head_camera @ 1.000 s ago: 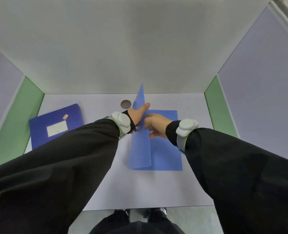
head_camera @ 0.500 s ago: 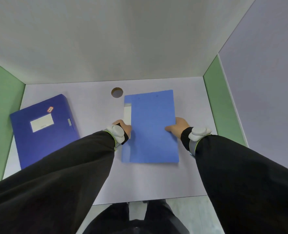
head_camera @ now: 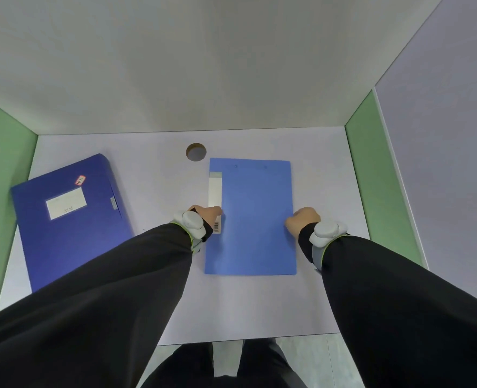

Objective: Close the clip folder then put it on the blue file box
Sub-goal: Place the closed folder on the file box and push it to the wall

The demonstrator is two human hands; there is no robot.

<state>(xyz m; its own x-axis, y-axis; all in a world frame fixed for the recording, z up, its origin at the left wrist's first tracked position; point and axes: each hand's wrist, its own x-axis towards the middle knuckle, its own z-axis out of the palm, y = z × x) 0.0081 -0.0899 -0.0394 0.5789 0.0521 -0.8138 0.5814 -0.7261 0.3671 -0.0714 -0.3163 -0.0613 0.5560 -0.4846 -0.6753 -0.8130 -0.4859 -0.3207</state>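
Since a second ago the clip folder (head_camera: 255,219) has closed flat on the white desk (head_camera: 159,175), left hand (head_camera: 208,215) and right hand (head_camera: 301,219) gripping its side edges, blue file box (head_camera: 69,217) far-left.

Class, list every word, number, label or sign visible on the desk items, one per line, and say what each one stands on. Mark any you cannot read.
No text here is legible.
Red-and-white sticker on the blue file box: too blurred to read.
White label on the file box: faint marks, unreadable.
Barcode on the clip folder's white spine strip: too small to read.
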